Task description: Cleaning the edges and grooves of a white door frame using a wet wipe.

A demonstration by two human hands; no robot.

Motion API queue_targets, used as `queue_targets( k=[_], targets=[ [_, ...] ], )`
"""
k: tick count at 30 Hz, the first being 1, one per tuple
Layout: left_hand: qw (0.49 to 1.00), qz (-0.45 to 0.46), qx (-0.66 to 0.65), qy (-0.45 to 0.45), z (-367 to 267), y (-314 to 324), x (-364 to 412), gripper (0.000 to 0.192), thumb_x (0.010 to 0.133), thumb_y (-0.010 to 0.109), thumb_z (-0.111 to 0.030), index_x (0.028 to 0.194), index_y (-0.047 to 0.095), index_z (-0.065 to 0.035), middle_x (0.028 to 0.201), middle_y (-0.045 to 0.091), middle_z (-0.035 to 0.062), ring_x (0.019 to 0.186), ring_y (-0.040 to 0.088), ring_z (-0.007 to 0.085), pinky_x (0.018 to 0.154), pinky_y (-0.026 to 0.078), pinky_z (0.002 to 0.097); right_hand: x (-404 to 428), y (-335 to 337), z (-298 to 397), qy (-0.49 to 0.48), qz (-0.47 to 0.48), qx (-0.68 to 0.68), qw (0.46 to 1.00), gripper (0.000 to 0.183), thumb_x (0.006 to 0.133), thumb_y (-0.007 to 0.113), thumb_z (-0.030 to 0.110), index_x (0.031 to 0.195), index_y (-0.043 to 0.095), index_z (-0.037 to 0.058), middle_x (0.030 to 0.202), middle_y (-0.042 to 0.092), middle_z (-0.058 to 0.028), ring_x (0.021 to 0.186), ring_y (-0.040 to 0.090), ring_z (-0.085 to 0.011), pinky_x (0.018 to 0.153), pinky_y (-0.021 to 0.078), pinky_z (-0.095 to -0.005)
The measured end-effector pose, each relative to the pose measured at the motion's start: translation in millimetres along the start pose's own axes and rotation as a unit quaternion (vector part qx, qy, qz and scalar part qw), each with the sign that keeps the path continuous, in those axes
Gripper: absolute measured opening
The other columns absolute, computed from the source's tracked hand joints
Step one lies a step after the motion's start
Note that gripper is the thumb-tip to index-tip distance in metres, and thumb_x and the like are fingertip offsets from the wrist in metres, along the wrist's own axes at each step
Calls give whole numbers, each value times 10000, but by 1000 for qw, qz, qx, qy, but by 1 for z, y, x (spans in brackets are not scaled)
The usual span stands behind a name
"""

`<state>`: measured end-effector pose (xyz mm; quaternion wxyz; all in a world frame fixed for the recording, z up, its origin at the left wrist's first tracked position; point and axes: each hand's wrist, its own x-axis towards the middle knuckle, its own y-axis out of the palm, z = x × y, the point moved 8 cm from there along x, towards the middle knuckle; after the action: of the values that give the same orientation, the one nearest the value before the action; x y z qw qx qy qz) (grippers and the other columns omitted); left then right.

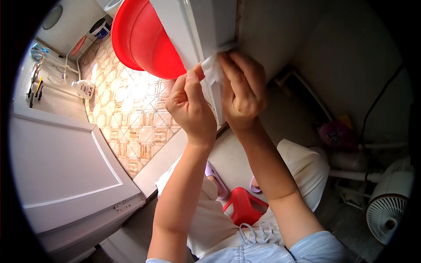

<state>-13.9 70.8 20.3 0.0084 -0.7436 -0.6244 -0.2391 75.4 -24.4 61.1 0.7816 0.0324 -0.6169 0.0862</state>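
Note:
Both my hands are raised in front of a white door frame. Between them is a small piece of white, thin material, perhaps tissue or cloth. My left hand pinches its left edge between thumb and finger. The fingertips of my right hand grip its right side, close to the frame's face. Part of the material's upper end is hidden by the right fingers. A large red plastic basin shows behind the frame, above and left of my left hand.
A white panelled door stands at left. A plastic jug rests on the patterned tile floor near a bucket. A red stool is between my legs. At right are a white fan, pipe and hanging cable.

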Motion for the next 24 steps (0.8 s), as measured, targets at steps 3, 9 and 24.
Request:
queue_targets(
  k=[3, 9, 24],
  targets=[
    [1000, 6, 25, 5, -2, -1, 0, 295, 943, 495, -158, 938, 678, 73, 825, 660, 68, 788, 578, 105, 759, 452, 248, -30, 2, -4, 36, 41, 11, 998, 290, 747, 642, -55, 1036, 651, -37, 1036, 614, -123, 905, 613, -296, 750, 514, -365],
    [999, 7, 43, 2, -3, 1, -1, 336, 939, 488, -195, 981, 674, 82, 929, 687, 126, 853, 625, 156, 830, 477, 291, 3, -1, -4, 11, -2, 18, 1000, 268, 746, 632, -61, 1010, 661, -30, 1026, 621, -121, 895, 618, -286, 748, 524, -362],
    [999, 21, -10, -35, 6, -6, 2, 330, 957, 494, -195, 852, 659, 71, 762, 646, 54, 738, 591, 101, 744, 479, 246, 66, 11, 24, -84, -73, 1, 994, 522, 639, 658, 2, 1160, 622, 7, 1179, 585, -123, 992, 596, -304, 852, 512, -387]
  ],
)
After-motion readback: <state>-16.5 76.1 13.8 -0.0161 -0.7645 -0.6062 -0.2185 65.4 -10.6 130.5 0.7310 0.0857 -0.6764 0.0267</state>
